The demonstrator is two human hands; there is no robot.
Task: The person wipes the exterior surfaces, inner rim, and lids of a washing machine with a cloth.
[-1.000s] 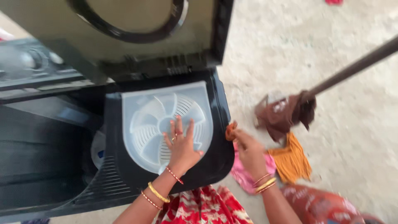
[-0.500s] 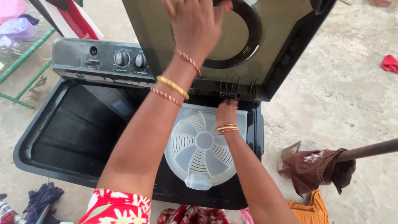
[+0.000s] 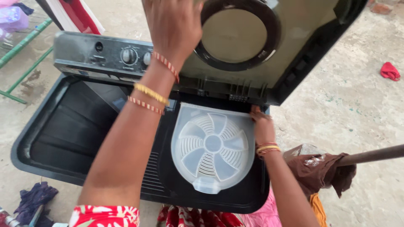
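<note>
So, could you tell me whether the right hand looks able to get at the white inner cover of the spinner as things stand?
Probably yes. The right hand already rests at the far right edge of the white inner cover, and the left hand holds the dark outer lid raised, so nothing lies over the cover.

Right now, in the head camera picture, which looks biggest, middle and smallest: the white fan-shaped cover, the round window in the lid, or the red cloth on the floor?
1. White fan-shaped cover, the largest.
2. Round window in the raised lid, somewhat smaller, though it is tilted, so this is less sure.
3. Red cloth, by far the smallest; it lies farther away.
</note>
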